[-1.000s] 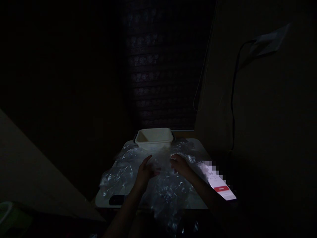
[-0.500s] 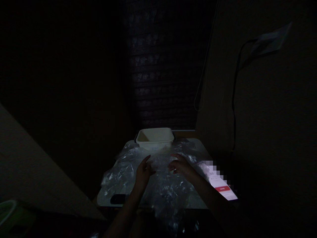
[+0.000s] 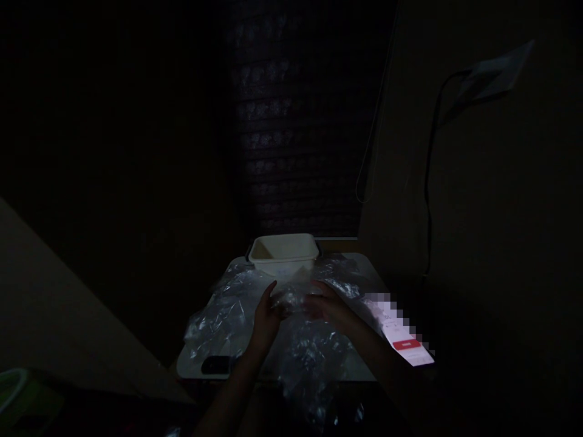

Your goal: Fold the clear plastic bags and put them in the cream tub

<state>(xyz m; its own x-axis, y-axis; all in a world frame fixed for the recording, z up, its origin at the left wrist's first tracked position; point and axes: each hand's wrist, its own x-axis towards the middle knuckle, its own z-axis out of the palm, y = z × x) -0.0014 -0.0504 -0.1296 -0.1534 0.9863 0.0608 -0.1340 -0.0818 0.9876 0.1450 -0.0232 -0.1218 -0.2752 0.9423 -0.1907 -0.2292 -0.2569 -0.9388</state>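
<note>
A piece of thin clear plastic [image 3: 291, 297], which looks like a bag, is bunched between my two hands over the middle of the small table. My left hand [image 3: 268, 312] grips its left side, with the thumb pointing up and the other fingers curled inward. On the opposite side, my right hand [image 3: 328, 306] holds the plastic; its fingers are slightly blurred. More crinkled clear plastic [image 3: 223, 315] lies to the left, and another heap [image 3: 310, 352] spreads towards me and hangs over the front edge. Just beyond my hands stands a white rectangular tub [image 3: 283, 266].
The light table [image 3: 189, 364] has a dark oblong object [image 3: 216, 365] at its front left corner. A lit phone [image 3: 403, 340] lies at the right edge. A cable [image 3: 428, 194] runs down the right wall; a green bin-like object [image 3: 27, 397] stands lower left.
My right hand has moved slightly left, closer to my left hand. The plastic between them has gone from stretched flat to more crumpled.
</note>
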